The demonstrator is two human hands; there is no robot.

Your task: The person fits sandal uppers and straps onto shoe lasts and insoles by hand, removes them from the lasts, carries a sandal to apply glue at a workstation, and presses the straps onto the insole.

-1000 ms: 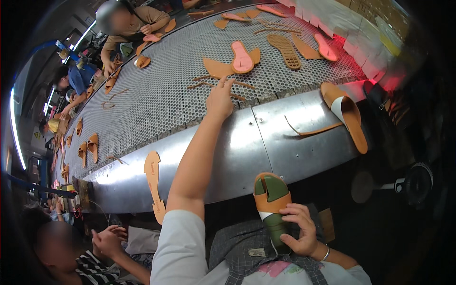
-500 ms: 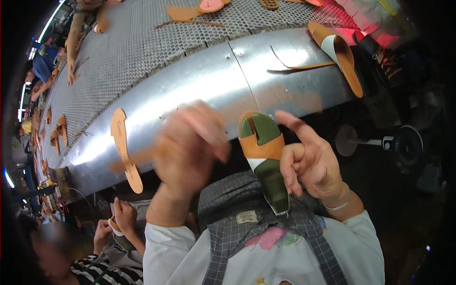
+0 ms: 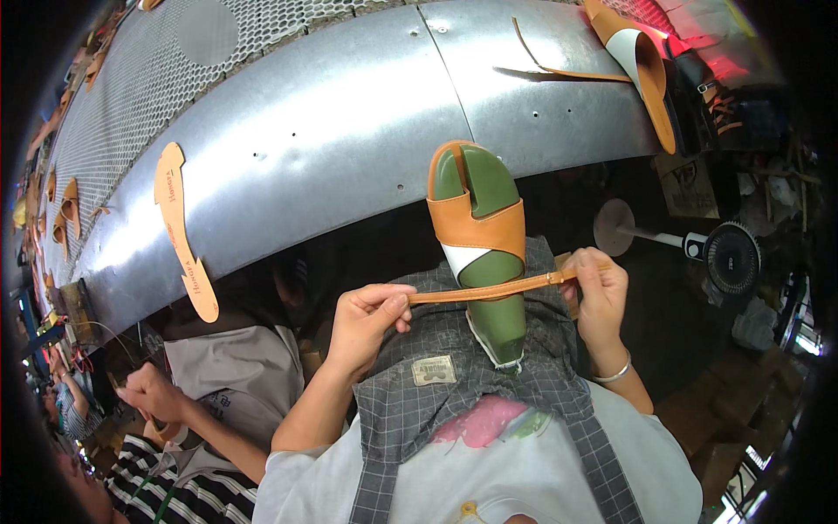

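Observation:
A tan leather strap (image 3: 489,293) is stretched between my two hands, across the heel half of a green shoe last (image 3: 499,336). My left hand (image 3: 371,319) pinches the strap's left end between thumb and fingers. At the other end, close to a small metal fitting, my right hand (image 3: 601,297) grips it. The last stands sole-side away on my lap, toe toward the metal bench edge. Around its front sits a sandal upper (image 3: 476,229) of tan and white bands. Whether the strap touches the last I cannot tell.
A metal bench edge (image 3: 332,175) curves ahead, with a wire mesh conveyor beyond. On it lie a tan insole (image 3: 182,231), a loose thin strap (image 3: 576,74) and a tan and white sandal (image 3: 642,74). A small fan (image 3: 733,259) stands right; a co-worker's hand (image 3: 153,393) is at left.
My left hand, blurred before, has come down and is steady with the strap's end. My right hand has left the last's side and closed on the strap. The view has shifted.

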